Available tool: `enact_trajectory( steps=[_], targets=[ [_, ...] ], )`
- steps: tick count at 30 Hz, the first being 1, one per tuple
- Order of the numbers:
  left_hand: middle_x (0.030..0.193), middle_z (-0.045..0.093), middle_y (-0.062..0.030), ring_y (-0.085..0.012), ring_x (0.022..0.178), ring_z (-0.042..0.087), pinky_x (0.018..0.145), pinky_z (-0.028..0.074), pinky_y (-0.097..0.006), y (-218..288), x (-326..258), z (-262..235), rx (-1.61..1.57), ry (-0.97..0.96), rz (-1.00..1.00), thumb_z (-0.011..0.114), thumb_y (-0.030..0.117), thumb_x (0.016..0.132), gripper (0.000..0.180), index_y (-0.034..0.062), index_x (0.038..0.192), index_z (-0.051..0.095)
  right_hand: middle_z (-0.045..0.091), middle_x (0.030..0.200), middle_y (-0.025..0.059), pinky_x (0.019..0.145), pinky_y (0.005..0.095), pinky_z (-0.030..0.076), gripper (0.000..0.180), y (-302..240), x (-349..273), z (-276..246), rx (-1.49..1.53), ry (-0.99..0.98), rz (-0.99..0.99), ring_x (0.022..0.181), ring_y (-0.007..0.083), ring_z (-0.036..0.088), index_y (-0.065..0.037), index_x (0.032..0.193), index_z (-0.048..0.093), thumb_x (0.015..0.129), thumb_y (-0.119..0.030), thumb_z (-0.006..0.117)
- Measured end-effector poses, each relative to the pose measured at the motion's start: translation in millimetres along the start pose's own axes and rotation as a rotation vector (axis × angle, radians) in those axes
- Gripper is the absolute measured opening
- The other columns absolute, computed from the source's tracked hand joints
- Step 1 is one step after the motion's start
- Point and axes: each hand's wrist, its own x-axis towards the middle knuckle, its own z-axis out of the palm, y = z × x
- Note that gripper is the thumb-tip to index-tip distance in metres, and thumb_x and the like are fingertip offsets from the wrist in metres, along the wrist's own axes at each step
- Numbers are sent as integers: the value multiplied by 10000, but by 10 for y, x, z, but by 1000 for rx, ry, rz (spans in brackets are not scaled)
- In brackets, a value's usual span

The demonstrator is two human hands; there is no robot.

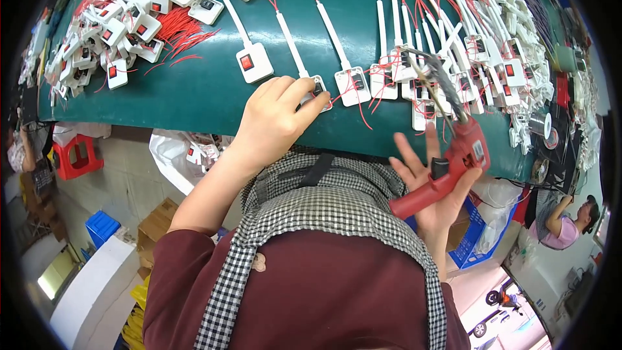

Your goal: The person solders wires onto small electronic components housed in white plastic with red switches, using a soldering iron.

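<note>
My left hand (277, 116) rests on the green table (194, 91), its fingers pinching a small white switch box (319, 91) with a red rocker, red wires and a long white stem. My right hand (435, 188) holds a red pistol-grip soldering gun (453, 155), palm partly showing, with the gun's metal tip (427, 78) lifted over a row of white switch boxes (389, 81). The gun sits to the right of the box under my left hand, apart from it.
A heap of white switch boxes with red wires (123, 26) lies at the far left, another dense heap (499, 45) at the right. Solder reels (541, 126) stand at the right edge. A red stool (76, 155), blue crates (102, 227) and cardboard boxes stand below. Another person (564, 223) sits at right.
</note>
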Motion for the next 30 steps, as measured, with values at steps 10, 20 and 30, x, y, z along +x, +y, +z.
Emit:
enact_trajectory(
  steps=[10,20,30],
  targets=[
    [824,598,-46,-194,679,585,555,458,-298,104,6,83,-221,126,-71,671,25,600,200,75,792,643,151,1484,59,922,655,344,796,459,406,362,-66,-142,185,1246,545,229,-271,1424,95,801,-671,385],
    [801,588,-34,-211,745,560,621,462,-310,78,-30,3,-430,45,-123,717,64,625,213,52,824,641,193,1468,97,965,601,342,789,327,216,177,-211,-114,52,1288,477,220,-233,1423,130,811,-626,433],
    [784,552,-34,-164,733,533,640,429,-285,122,130,-34,-604,-106,-277,639,1,707,100,41,791,600,261,1431,140,911,446,442,803,90,-100,58,-420,11,-172,1231,344,386,-190,1412,184,800,-613,484]
  ],
)
